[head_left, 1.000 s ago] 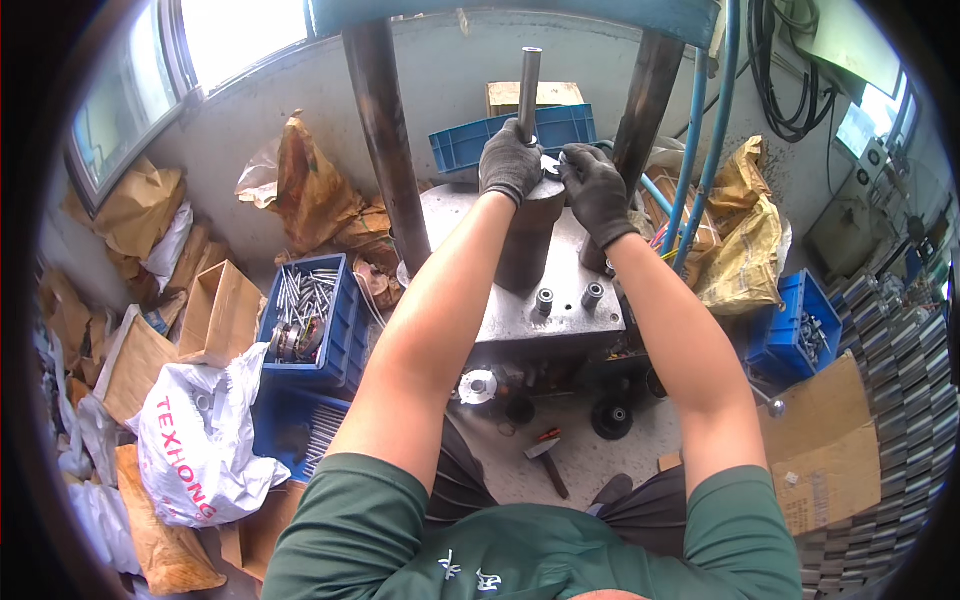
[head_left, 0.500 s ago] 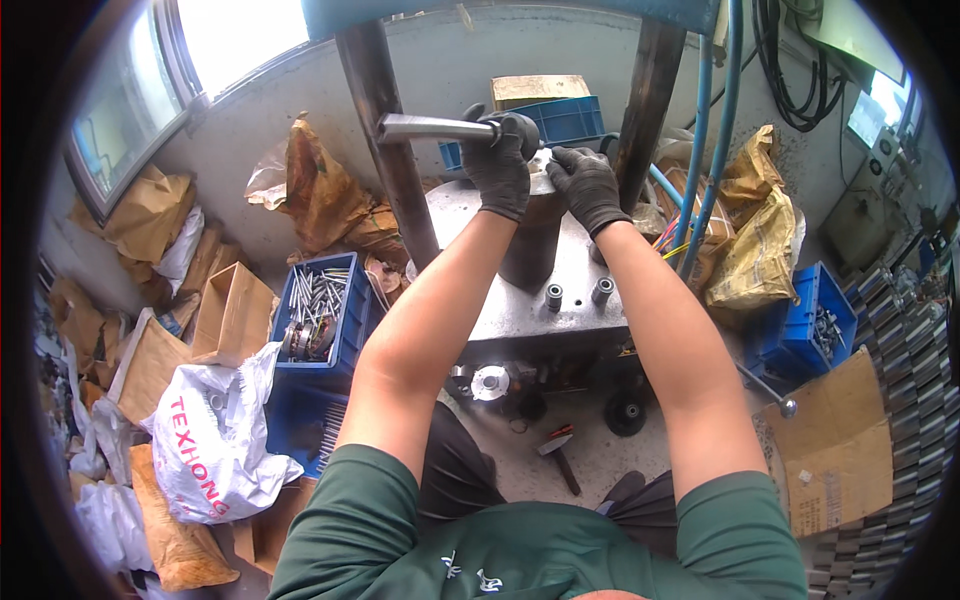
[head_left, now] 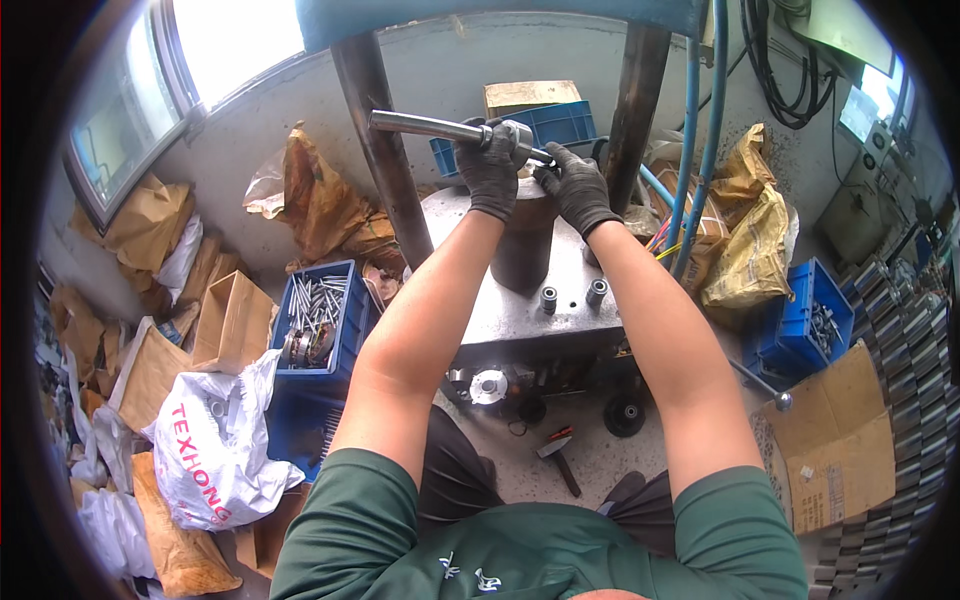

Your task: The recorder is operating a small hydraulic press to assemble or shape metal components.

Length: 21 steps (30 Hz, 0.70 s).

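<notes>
My left hand [head_left: 487,172], in a dark grey glove, is closed round a long metal shaft [head_left: 425,125] with a thick round collar [head_left: 518,138] beside the fingers. The shaft lies almost level, its smooth thicker end pointing left. At its thin right end, my gloved right hand [head_left: 580,190] is closed with the fingertips on the tip; a small dark gap or part under these fingers is unclear. Both hands are above a dark upright cylinder [head_left: 524,245], whose top is partly hidden. The cylinder stands on a pale metal plate [head_left: 480,318] between two dark posts.
Two short metal sleeves [head_left: 549,299] stand at the plate's front. Blue bins of metal parts sit left [head_left: 318,320] and right [head_left: 800,330]. A hammer [head_left: 562,460] lies on the floor. Blue hoses [head_left: 697,150] hang beside the right post [head_left: 638,100]. Bags and cardboard crowd the left.
The shaft has turned, its collar swinging from facing me to facing right, and its thin end now shows. My right hand has shifted from the cylinder's top to that end.
</notes>
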Tool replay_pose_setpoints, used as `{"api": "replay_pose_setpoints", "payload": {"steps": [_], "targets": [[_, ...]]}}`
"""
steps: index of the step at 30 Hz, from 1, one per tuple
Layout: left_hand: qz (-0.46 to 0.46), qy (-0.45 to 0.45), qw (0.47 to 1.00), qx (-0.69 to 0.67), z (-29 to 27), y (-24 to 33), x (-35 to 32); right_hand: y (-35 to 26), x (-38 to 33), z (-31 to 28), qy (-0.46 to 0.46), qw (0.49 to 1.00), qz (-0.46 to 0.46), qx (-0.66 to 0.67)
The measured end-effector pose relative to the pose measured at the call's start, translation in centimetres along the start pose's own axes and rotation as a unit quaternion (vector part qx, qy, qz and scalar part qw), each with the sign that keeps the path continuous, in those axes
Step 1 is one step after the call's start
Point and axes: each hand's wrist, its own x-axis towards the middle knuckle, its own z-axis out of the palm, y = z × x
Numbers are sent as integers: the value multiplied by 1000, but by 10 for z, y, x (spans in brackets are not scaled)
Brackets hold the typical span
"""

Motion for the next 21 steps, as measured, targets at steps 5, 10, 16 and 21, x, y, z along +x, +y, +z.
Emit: {"api": "replay_pose_setpoints", "payload": {"steps": [5, 10, 16, 21], "targets": [[11, -14, 1000, 9, 1, 7, -1, -1, 3, -6, -32, 999, 10, 17], [-40, 43, 997, -50, 4, 9, 1, 0, -12, -36, -47, 995, -84, -7], [-44, 60, 997, -33, -4, 1, 6, 22, -88, -146, -168, 897, -377, -159], [36, 36, 995, 84, -9, -5, 8, 40, -190, -261, -344, 854, -264, -286]]}}
